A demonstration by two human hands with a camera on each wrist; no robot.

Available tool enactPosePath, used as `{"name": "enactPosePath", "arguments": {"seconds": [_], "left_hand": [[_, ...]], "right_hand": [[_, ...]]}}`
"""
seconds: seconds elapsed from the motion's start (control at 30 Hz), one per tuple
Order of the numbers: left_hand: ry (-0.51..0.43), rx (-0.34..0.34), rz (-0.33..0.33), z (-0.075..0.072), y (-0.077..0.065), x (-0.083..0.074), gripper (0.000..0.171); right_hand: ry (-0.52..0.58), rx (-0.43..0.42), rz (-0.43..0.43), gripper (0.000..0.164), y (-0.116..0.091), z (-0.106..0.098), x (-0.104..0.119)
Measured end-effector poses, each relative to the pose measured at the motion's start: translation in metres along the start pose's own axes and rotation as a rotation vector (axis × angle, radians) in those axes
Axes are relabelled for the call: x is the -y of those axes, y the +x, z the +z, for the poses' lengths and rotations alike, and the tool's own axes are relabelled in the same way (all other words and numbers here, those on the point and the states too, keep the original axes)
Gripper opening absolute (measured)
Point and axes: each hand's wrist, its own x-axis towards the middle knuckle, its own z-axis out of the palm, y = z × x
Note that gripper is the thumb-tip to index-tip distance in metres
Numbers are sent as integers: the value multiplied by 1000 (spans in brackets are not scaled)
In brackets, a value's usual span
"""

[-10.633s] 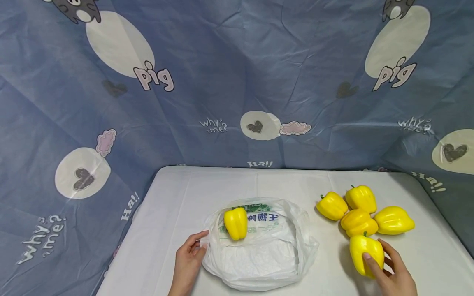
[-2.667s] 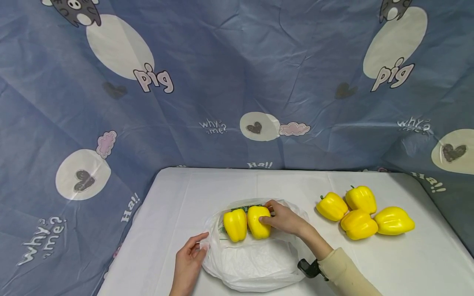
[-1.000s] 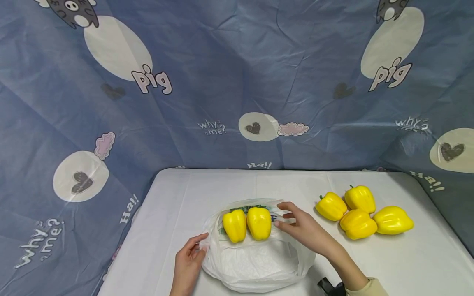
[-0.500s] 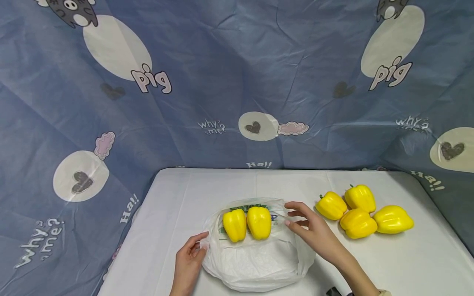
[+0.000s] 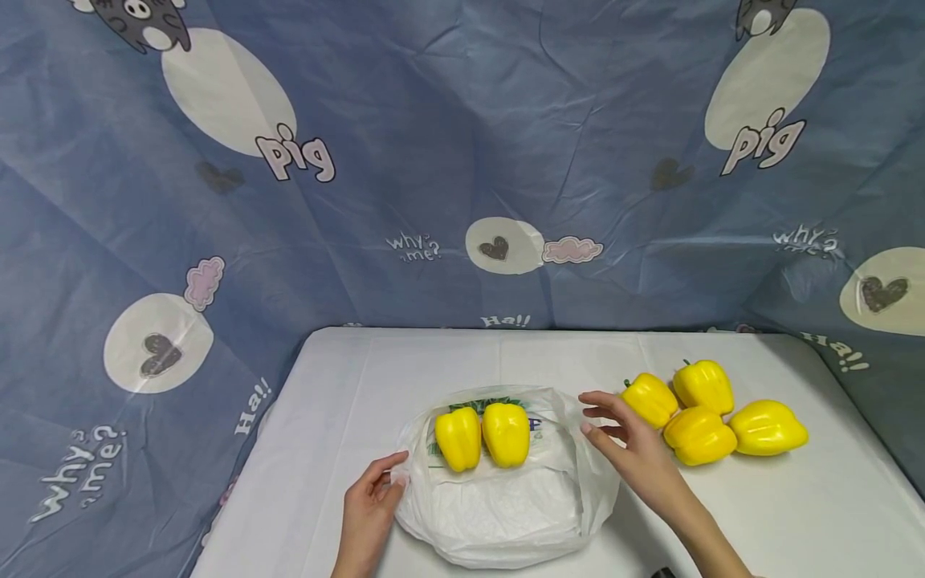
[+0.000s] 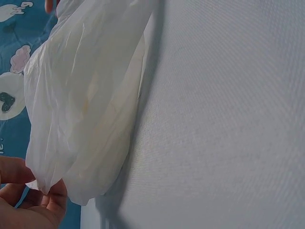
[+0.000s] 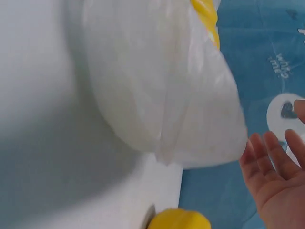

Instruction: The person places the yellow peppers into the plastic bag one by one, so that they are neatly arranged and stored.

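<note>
An opened white plastic bag (image 5: pixel 506 514) with green and blue print lies on the table, its mouth facing up. Two yellow bell peppers, a left one (image 5: pixel 458 440) and a right one (image 5: pixel 506 435), sit side by side in it. My left hand (image 5: pixel 370 502) pinches the bag's left rim between thumb and fingers, which the left wrist view shows close up. At the bag's right rim hovers my right hand (image 5: pixel 639 457), fingers loosely bent and holding nothing. In the right wrist view, its fingertips (image 7: pixel 255 138) are right by the bag's edge.
Several more yellow bell peppers (image 5: pixel 699 436) are grouped on the right of the white-covered table (image 5: pixel 405 361), just beyond my right hand. A blue printed cloth (image 5: pixel 405 177) hangs behind the table and along its sides.
The bell pepper my right hand gripped at the right was set in the bag beside the first one and let go. That hand has since drawn right. My left hand stays at the rim.
</note>
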Motion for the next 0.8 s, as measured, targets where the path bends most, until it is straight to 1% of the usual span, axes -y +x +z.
{"name": "enactPosePath", "arguments": {"seconds": [0.27, 0.5, 0.67, 0.8], "left_hand": [[-3, -4, 5, 0, 0, 1, 35], [2, -1, 0, -1, 0, 1, 35], [7, -3, -9, -1, -1, 0, 34], [12, -12, -16, -1, 0, 0, 34]], "right_hand": [[-68, -53, -9, 40, 2, -16, -11], [-108, -85, 41, 42, 6, -31, -21], [-144, -116, 19, 43, 10, -39, -29], [-163, -125, 10, 45, 12, -44, -35]]}}
